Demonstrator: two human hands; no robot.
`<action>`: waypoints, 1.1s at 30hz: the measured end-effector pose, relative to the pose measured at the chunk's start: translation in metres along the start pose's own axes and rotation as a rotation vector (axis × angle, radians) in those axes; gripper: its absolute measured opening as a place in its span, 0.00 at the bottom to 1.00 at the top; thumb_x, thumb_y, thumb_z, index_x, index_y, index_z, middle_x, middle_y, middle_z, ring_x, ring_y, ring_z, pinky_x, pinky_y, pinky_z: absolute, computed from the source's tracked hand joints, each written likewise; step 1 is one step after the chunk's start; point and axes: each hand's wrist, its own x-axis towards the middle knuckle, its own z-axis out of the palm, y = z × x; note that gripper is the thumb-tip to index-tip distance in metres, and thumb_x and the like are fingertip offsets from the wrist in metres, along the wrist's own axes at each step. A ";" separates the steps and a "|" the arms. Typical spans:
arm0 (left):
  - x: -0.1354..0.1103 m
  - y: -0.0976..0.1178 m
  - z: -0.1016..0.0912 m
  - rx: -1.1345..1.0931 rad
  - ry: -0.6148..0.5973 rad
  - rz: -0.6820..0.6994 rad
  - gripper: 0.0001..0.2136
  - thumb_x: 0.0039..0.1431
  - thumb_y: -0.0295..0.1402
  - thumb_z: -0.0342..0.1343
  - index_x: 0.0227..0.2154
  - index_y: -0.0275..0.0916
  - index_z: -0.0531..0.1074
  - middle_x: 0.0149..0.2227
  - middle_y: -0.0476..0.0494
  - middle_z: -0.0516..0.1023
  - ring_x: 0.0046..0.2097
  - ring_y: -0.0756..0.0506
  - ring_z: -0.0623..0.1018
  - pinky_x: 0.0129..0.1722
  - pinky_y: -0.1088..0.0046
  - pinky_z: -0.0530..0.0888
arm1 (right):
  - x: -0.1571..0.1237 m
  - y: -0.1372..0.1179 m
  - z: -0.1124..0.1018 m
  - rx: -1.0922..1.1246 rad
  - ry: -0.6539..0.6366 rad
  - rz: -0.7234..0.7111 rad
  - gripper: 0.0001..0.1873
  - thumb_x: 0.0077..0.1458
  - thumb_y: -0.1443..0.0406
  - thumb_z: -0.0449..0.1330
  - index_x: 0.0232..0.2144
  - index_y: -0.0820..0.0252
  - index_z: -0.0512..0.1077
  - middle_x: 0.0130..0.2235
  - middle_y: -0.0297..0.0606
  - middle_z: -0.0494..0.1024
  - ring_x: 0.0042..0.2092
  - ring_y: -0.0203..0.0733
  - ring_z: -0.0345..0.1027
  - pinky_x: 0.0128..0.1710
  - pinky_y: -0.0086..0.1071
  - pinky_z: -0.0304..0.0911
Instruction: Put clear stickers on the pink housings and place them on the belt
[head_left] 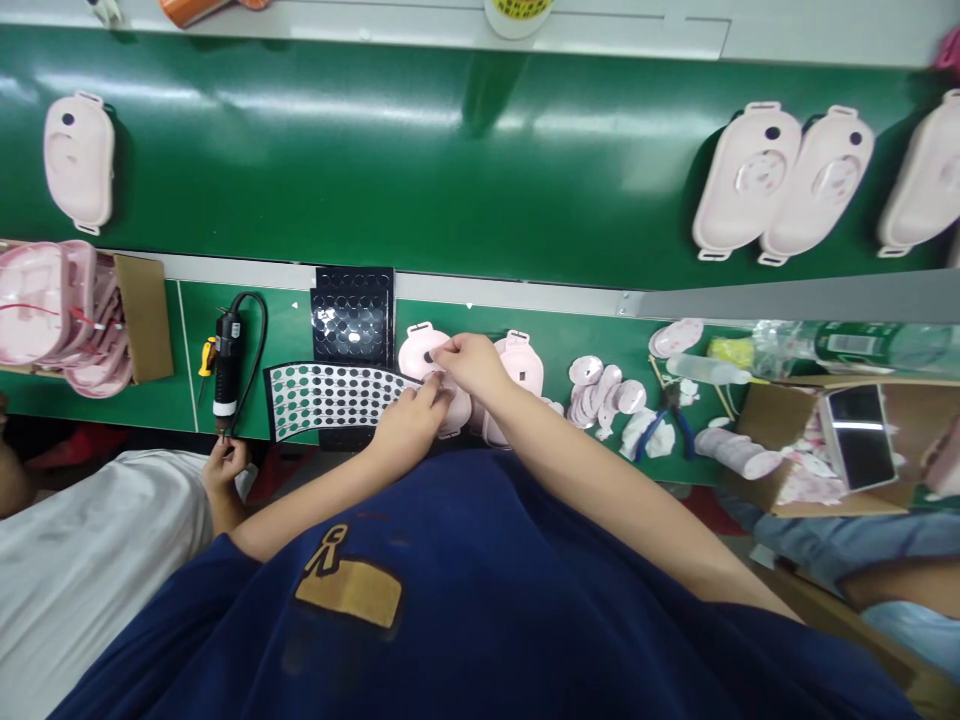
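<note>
A pale pink plastic housing [417, 346] lies in front of me, partly hidden by my hands. My right hand [474, 366] is closed in a pinch at the edge of a black round sticker [428, 356] over the upper part of this housing. My left hand [409, 425] has its fingers closed at the right end of a white sheet of black round stickers [330, 398], which bows slightly. That hand's fingertips rest over the housing's lower part. Close by on the right is a second pink housing [523, 360] with a small square opening, partly behind my right forearm.
Dark sticker sheets [352, 315] lie behind the white one. At left are an electric screwdriver [226, 365] and a box of pink parts [146, 315]. Pink discs [600, 392], pliers [679, 415] and a cardboard box [765, 410] sit right. Finished-looking housings [750, 185] line the green surface behind. Co-workers flank me.
</note>
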 end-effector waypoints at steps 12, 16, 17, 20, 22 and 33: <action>0.000 -0.001 0.001 -0.050 0.018 -0.002 0.19 0.67 0.31 0.43 0.60 0.42 0.60 0.62 0.32 0.62 0.47 0.38 0.74 0.37 0.60 0.80 | -0.006 -0.017 0.000 -0.349 -0.002 -0.123 0.07 0.54 0.68 0.58 0.26 0.61 0.74 0.33 0.44 0.79 0.38 0.45 0.72 0.39 0.34 0.64; 0.002 0.001 0.002 -0.107 0.036 -0.005 0.19 0.66 0.31 0.45 0.59 0.41 0.62 0.59 0.31 0.65 0.46 0.37 0.74 0.37 0.59 0.80 | -0.005 -0.029 -0.003 -0.490 -0.010 -0.146 0.06 0.55 0.69 0.59 0.32 0.65 0.76 0.40 0.52 0.78 0.42 0.50 0.73 0.42 0.37 0.64; 0.002 0.001 0.003 -0.128 0.044 -0.005 0.18 0.66 0.31 0.46 0.58 0.41 0.62 0.59 0.31 0.65 0.47 0.36 0.74 0.37 0.58 0.80 | -0.004 -0.032 -0.004 -0.515 -0.017 -0.139 0.06 0.55 0.68 0.60 0.33 0.66 0.77 0.41 0.53 0.78 0.43 0.51 0.73 0.43 0.38 0.64; 0.000 -0.001 0.002 -0.216 0.086 0.013 0.18 0.65 0.28 0.46 0.57 0.40 0.63 0.62 0.31 0.62 0.49 0.35 0.74 0.40 0.56 0.80 | 0.000 -0.033 -0.009 -0.584 -0.020 -0.114 0.12 0.53 0.62 0.65 0.35 0.67 0.77 0.42 0.56 0.76 0.45 0.58 0.72 0.45 0.44 0.64; -0.008 -0.009 -0.005 -0.302 0.136 0.048 0.20 0.63 0.23 0.45 0.56 0.43 0.63 0.64 0.36 0.59 0.54 0.37 0.73 0.46 0.57 0.79 | -0.003 -0.029 -0.014 -0.608 0.055 -0.187 0.15 0.51 0.59 0.67 0.37 0.65 0.76 0.45 0.54 0.75 0.48 0.60 0.70 0.47 0.49 0.62; -0.059 -0.065 -0.088 -1.589 0.214 0.056 0.35 0.51 0.33 0.68 0.58 0.46 0.55 0.33 0.49 0.77 0.31 0.50 0.78 0.31 0.76 0.77 | -0.074 -0.024 -0.033 -0.023 -0.192 -0.847 0.17 0.60 0.55 0.57 0.49 0.54 0.70 0.47 0.39 0.78 0.53 0.47 0.69 0.59 0.47 0.57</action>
